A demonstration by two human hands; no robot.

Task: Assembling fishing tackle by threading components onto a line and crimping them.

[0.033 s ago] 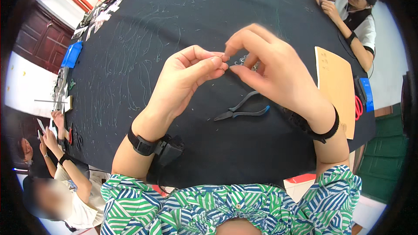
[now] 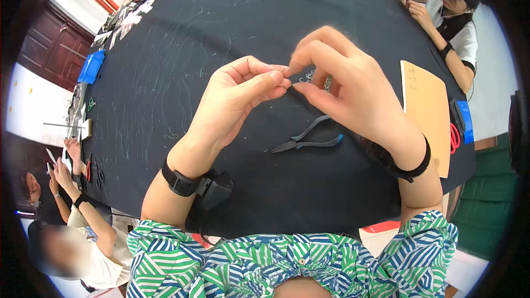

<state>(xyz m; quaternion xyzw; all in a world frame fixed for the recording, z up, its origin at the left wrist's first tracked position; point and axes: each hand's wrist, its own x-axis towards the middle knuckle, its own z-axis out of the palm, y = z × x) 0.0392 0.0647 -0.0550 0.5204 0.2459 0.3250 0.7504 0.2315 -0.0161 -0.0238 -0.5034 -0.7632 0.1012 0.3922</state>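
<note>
Over the dark tablecloth [image 2: 248,187], my left hand [image 2: 234,96] is closed, thumb pressed to the curled fingers. Whatever is in that pinch is too small to make out. My right hand [image 2: 359,88] hovers just to the right, its fingers bent and a gap showing between thumb and forefinger. The right forefinger's tip comes up against the left fingertips. Partly behind the right fingers lies a small heap of silvery metal pieces [image 2: 307,76], some curved like hooks. Below the hands rest pliers [image 2: 323,143] with grey and blue handles, their jaws pointing left.
Thin pale threads [image 2: 165,77] spread across the left side of the cloth. A tan paper folder [image 2: 428,113] lies at right, beside red-handled scissors [image 2: 454,138] and a blue box [image 2: 466,121]. Blue trays [image 2: 91,67] stand along the left edge. Several people work around the table.
My right forefinger and knuckles have shifted very slightly up and right. The left hand keeps its pinch, and the pliers stay where they were.
</note>
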